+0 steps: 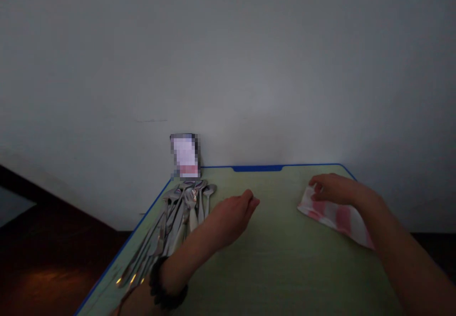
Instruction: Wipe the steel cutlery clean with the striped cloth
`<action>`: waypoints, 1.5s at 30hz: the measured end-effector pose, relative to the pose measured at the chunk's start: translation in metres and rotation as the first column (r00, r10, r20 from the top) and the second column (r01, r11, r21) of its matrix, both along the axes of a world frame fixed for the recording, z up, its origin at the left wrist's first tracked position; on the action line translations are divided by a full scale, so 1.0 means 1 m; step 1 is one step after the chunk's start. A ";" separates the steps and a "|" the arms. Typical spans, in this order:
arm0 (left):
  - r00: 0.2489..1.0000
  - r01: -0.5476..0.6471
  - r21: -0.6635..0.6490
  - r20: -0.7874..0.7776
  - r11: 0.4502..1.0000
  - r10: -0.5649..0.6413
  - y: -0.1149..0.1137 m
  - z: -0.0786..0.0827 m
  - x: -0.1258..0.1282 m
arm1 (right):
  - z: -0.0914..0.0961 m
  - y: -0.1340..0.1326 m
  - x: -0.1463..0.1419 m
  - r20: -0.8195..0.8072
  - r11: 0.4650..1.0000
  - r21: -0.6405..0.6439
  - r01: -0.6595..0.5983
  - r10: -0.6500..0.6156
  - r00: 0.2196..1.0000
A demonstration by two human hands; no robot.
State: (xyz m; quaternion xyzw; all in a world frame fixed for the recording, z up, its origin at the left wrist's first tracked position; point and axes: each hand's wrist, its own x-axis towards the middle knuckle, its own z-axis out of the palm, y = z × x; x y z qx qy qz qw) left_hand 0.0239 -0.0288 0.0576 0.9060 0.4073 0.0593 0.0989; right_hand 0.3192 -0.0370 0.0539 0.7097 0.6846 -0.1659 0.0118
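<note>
Striped cloth (333, 217), pink and white, lies on the right part of the desk (278, 263), close to its right edge and a little short of the far rim. The right hand (335, 188) rests on the cloth's far end, palm down, with its fingers (316, 193) bent onto the fabric; whether they clamp it or only press on it I cannot tell in this dim light. The rest of the cloth trails toward the person beside the right forearm. The left hand (235, 214) is over the middle of the desk, between the cloth and a pile of spoons (180, 211), and well apart from the cloth. Its fingers (253, 201) are drawn together, tips meeting the thumb, and nothing can be made out between them. The spoons lie in a loose heap along the left edge of the desk, bowls toward the wall (228, 69) and handles toward the person, just beside the left forearm. A dark bracelet (164, 290) sits on the left wrist. A small upright blurred card (185, 157) leans against the wall at the far end of the spoons. The desk top is pale green with a blue rim.
</note>
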 end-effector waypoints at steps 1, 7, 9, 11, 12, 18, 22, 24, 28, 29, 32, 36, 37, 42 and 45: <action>1.000 0.007 -0.016 0.012 1.000 -0.006 -0.001 -0.001 0.005 | -0.003 0.000 0.003 0.000 0.999 -0.038 -0.005 0.005 1.000; 0.999 0.024 -0.036 0.042 0.999 -0.022 -0.007 -0.007 0.012 | -0.020 0.009 -0.004 -0.044 0.998 -0.028 -0.064 0.063 0.997; 0.999 0.032 0.027 0.005 0.999 -0.033 -0.012 -0.011 0.007 | -0.024 0.013 -0.002 -0.038 1.000 -0.018 -0.024 0.023 0.999; 0.996 0.002 0.060 -0.084 0.998 0.003 -0.020 -0.017 0.004 | -0.027 0.016 0.002 -0.005 0.999 0.008 0.049 -0.049 0.999; 0.990 -0.018 0.060 -0.138 0.998 0.026 -0.024 -0.020 0.004 | -0.029 0.017 0.004 0.011 0.996 0.024 0.082 -0.082 0.997; 0.981 -0.103 -0.098 -0.175 0.990 0.085 -0.037 -0.029 0.014 | -0.042 0.016 -0.012 -0.065 0.992 0.097 0.086 -0.080 0.995; 0.944 0.049 -0.579 0.293 0.814 0.152 -0.036 -0.028 0.013 | -0.061 0.022 -0.028 -0.475 0.895 0.386 0.225 -0.016 0.880; 0.840 0.174 -0.781 0.436 0.600 0.324 -0.037 -0.034 0.016 | -0.068 0.025 -0.030 -0.708 0.812 0.405 0.420 -0.012 0.706; 0.554 0.260 -0.843 0.530 0.471 0.642 -0.041 -0.051 0.028 | -0.071 0.027 -0.032 -0.975 0.811 0.142 0.568 0.017 0.219; 0.504 0.273 -0.837 0.544 0.474 0.671 -0.041 -0.055 0.031 | -0.070 0.028 -0.034 -0.994 0.826 0.071 0.559 0.012 0.109; 0.431 0.314 -0.842 0.538 0.439 0.724 -0.039 -0.064 0.031 | -0.068 0.030 -0.039 -0.992 0.878 -0.099 0.468 -0.048 -0.120; 0.383 0.389 -0.840 0.522 0.379 0.762 -0.035 -0.070 0.025 | -0.067 0.036 -0.039 -0.963 0.906 -0.168 0.387 -0.068 -0.260; 0.376 0.406 -0.834 0.524 0.372 0.764 -0.034 -0.070 0.023 | -0.068 0.037 -0.037 -0.961 0.913 -0.159 0.375 -0.056 -0.272; 0.430 0.378 -0.844 0.525 0.381 0.735 -0.035 -0.068 0.021 | -0.072 0.037 -0.033 -0.965 0.942 -0.144 0.304 -0.066 -0.254; 0.482 0.288 -0.842 0.539 0.456 0.691 -0.036 -0.062 0.021 | -0.072 0.036 -0.036 -0.963 0.923 -0.172 0.344 -0.084 -0.256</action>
